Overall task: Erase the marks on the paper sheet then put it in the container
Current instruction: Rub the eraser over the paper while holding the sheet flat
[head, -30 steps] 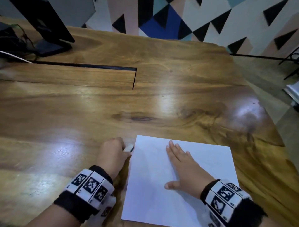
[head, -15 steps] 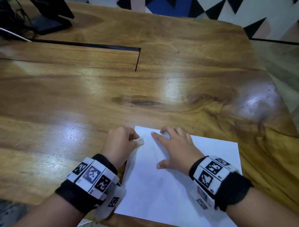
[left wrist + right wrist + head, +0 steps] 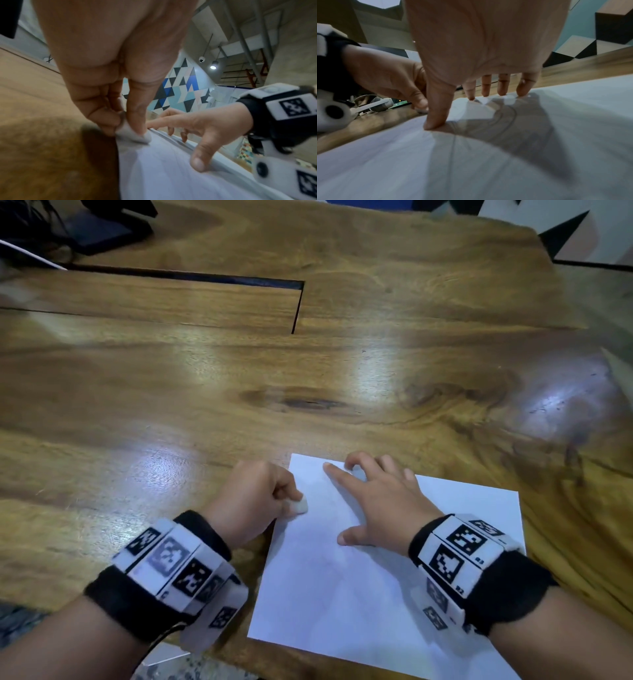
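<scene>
A white paper sheet (image 3: 359,587) lies on the wooden table (image 3: 205,392) near its front edge. Faint pencil lines (image 3: 505,121) show on the paper sheet (image 3: 488,169) in the right wrist view. My left hand (image 3: 257,498) pinches a small white eraser (image 3: 300,505) at the sheet's left edge; the eraser (image 3: 135,136) touches the paper sheet (image 3: 171,175). My right hand (image 3: 373,501) rests spread on the sheet's far left part, fingertips (image 3: 471,94) and thumb pressing it down. No container is in view.
A dark monitor stand (image 3: 102,231) and cables sit at the table's far left corner. A long slot (image 3: 185,277) with a panel cuts the tabletop at the back. The table's right edge (image 3: 609,392) drops to the floor.
My left hand with the eraser moved right onto the sheet's left edge. My right hand slid toward the sheet's far left corner and raised its palm onto the fingertips.
</scene>
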